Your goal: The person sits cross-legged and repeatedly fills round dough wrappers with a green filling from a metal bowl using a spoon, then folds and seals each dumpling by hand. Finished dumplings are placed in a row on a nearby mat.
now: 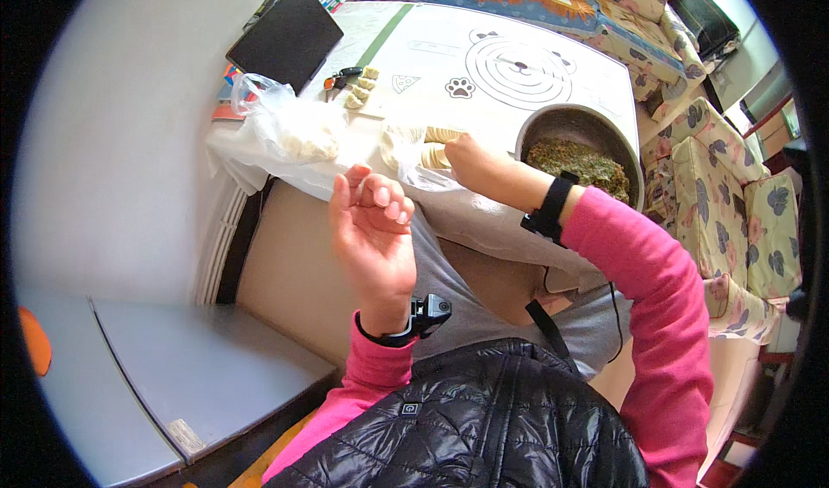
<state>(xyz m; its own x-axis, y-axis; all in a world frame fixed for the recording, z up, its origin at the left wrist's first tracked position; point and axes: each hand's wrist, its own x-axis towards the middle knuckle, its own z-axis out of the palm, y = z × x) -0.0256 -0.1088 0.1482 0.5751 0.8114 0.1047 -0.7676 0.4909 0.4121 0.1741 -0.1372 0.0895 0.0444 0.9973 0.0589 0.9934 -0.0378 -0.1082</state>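
My left hand [375, 242] is raised palm up in front of the table edge, its fingers loosely curled and nothing visible in it. At the stacked round dough wrappers [435, 156] is my right hand [476, 164]; its fingertips are hidden, so whether it grips one cannot be told. The wrappers lie in a thin clear plastic bag [409, 167] at the near edge. To the right of that hand, a metal bowl [532, 122] holds chopped green-brown filling [576, 163]. A short row of folded dumplings [361, 87] sits farther back on the table.
Another plastic bag [304, 128] with pale contents lies at the left, near a dark flat panel [285, 34]. Keys [342, 78] rest beside the dumplings. The white printed tabletop [427, 41] extends back towards a patterned sofa [622, 21]. Floral armchairs [703, 203] stand at the right.
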